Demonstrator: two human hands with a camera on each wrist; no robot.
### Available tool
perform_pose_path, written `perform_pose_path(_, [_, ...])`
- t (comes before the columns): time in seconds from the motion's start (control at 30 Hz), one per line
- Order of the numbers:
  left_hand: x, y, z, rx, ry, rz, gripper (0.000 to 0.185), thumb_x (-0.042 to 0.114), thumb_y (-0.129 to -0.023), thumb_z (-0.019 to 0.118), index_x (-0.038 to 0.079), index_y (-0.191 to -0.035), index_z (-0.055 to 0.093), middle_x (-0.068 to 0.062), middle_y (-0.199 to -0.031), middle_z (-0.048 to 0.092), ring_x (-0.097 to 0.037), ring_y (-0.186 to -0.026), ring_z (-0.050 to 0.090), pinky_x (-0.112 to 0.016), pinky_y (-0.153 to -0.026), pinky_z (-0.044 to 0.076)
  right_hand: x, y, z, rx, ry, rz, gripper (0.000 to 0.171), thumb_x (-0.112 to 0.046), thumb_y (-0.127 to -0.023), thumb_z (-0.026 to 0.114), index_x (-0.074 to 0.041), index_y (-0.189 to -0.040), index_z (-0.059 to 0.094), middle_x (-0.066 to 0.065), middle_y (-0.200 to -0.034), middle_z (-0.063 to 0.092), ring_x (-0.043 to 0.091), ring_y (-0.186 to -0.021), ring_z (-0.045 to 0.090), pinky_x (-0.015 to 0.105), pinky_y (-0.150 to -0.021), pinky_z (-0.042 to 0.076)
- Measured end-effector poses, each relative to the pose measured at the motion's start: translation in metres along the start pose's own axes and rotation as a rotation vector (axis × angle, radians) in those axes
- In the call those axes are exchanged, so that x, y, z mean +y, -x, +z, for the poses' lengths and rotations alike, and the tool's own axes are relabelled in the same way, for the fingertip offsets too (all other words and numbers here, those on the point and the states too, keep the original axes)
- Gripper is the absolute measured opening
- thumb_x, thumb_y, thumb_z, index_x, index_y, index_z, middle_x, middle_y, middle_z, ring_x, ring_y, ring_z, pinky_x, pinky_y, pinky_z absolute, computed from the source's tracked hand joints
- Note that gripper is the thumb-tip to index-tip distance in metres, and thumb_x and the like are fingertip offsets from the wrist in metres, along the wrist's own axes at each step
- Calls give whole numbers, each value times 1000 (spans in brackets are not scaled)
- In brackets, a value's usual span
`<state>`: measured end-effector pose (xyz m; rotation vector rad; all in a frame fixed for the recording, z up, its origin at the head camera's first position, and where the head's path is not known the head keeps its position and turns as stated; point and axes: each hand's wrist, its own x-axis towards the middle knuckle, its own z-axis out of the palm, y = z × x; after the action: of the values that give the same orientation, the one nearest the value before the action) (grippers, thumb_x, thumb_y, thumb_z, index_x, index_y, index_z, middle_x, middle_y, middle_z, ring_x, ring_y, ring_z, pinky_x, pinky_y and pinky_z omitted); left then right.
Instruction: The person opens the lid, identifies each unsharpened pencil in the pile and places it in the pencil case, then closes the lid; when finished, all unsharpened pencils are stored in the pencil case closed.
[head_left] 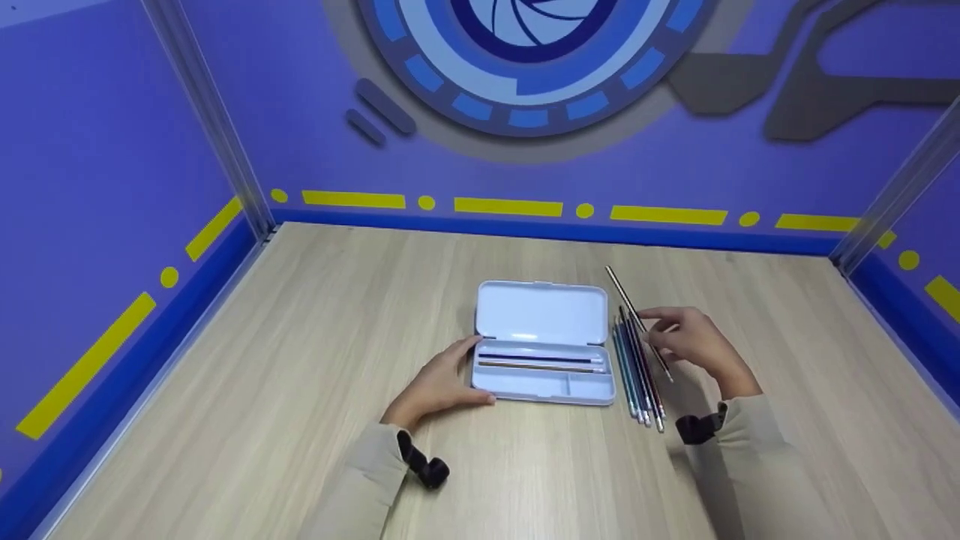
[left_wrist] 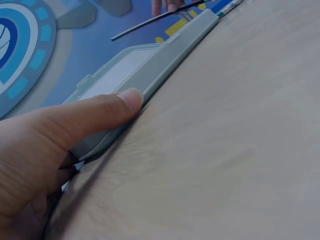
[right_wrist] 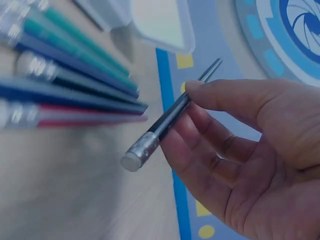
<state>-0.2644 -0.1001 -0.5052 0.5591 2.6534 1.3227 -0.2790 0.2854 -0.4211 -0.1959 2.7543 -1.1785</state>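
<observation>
Head view shows an open pencil case [head_left: 525, 385] on the wooden surface [head_left: 300, 337], its lid [head_left: 541, 311] folded back and two pencils [head_left: 540, 367] lying lengthwise in the long rear compartment. The left hand [head_left: 439, 382] holds the case at its left end; in the left wrist view the thumb [left_wrist: 132, 99] presses along the near wall. The right hand [head_left: 697, 341] pinches a dark pencil [right_wrist: 170, 117] near mid-length, fingers narrow on it, eraser end toward the person. Just right of the case, a bundle of loose pencils [head_left: 637, 371] rests on the surface; the right wrist view shows the pinched one clear of them.

Slipping looks like the first risk: a grip at one spot on a thin, smooth shaft could let the pencil swivel. Its far tip reaches up beside the lid, so a low, level sweep leftward might knock the lid or catch the case's right wall. Brushing the bundle could send loose pencils rolling apart. Should the left hand ease off, a bump might skew the case. A pencil lowered at a slant could straddle the divider or cross the two inside.
</observation>
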Motion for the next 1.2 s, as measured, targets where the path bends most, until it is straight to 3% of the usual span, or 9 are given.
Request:
perform_pose_path(0.13, [1, 0, -1, 0, 10, 4, 103, 40, -64, 88, 17, -149, 36, -13, -154, 35, -32, -143, 29, -47, -118, 26, -11, -6, 5, 13, -1, -81, 42, -8, -91, 61, -3, -132, 57, 22, -105, 64, 24, -86, 63, 40, -74, 60])
perform_pose_path(0.27, [0, 2, -1, -6, 14, 2, 103, 40, -63, 88, 16, -149, 36, -13, -153, 35, -32, -143, 30, -47, -118, 26, -21, -13, 14, 0, 39, -207, 37, -9, -90, 64, -7, -128, 63, 17, -102, 67, 21, -83, 62, 29, -68, 58])
perform_pose_path(0.43, [0, 3, -1, -4, 6, 1, 103, 41, -64, 87, 16, -149, 35, -13, -153, 35, -32, -143, 30, -47, -118, 26, -35, -20, 28, -53, 107, -376, 33, -4, -89, 65, -10, -121, 68, 8, -92, 70, 16, -79, 59, 20, -65, 52])
perform_pose_path(0.57, [1, 2, -2, -6, -3, 0, 103, 42, -64, 87, 17, -149, 35, -13, -154, 35, -31, -143, 30, -47, -118, 27, -46, -24, 38, -104, 157, -448, 33, 0, -86, 66, -10, -118, 70, 6, -92, 71, 17, -82, 62, 20, -69, 54])
perform_pose_path(1.0, [0, 1, -1, 0, 2, 16, 102, 41, -64, 87, 16, -149, 35, -12, -153, 36, -31, -142, 31, -46, -118, 27, -65, -31, 65, -200, 279, -460, 31, 2, -87, 65, -11, -114, 72, 7, -104, 73, 19, -94, 66, 39, -85, 57])
perform_pose_path(1.2, [-1, 1, -1, 2, 9, 19, 103, 41, -63, 88, 16, -149, 35, -12, -153, 36, -31, -142, 31, -46, -118, 26, -70, -29, 72, -217, 294, -388, 31, -1, -88, 65, -10, -117, 71, 10, -106, 72, 20, -94, 65, 42, -88, 56])
